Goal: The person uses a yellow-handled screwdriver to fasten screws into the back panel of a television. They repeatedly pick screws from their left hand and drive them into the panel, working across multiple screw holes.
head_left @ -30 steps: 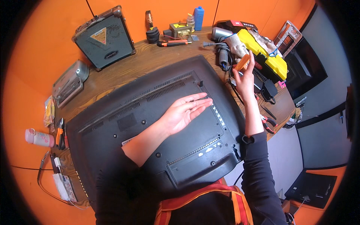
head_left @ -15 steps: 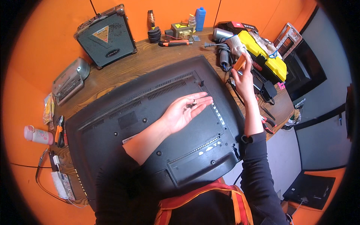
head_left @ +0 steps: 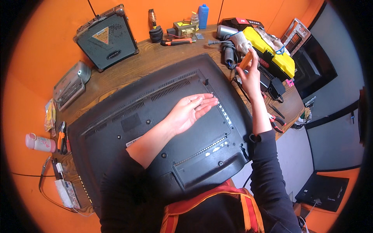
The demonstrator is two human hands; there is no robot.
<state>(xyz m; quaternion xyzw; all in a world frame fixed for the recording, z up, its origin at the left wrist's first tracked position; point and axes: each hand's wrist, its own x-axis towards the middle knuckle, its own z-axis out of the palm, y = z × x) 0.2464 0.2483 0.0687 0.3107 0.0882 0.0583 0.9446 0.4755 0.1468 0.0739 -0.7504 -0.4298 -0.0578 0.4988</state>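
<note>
A black flat television (head_left: 128, 103) lies with its back cover up, its vents and screw holes showing. Over the middle of this cover my left hand (head_left: 186, 114) is turned palm up, fingers stretched and thumb folded across the palm. The small dark screws seen in it earlier are now hidden under the thumb. Past the television's right edge my right hand (head_left: 250, 77) pinches an orange bar-shaped thing (head_left: 245, 61); its exact kind I cannot make out. That hand is nearest to a white glove (head_left: 241, 42), a grey coiled cable (head_left: 228, 54) and a yellow and black toolbox (head_left: 285, 62).
On the wooden table (head_left: 155, 52) stand a grey speaker (head_left: 107, 39), a silver radio-like box (head_left: 72, 83) and a blue bottle (head_left: 203, 16). An orange cutter (head_left: 178, 41) lies at the back. Red-handled pliers (head_left: 276, 123) lie right, orange-handled ones (head_left: 61, 138) left, beside a pink cup (head_left: 40, 143).
My left thumb has folded over the palm, covering the small dark screws. My right hand still grips the orange thing near the toolbox. The whole view has shifted slightly.
</note>
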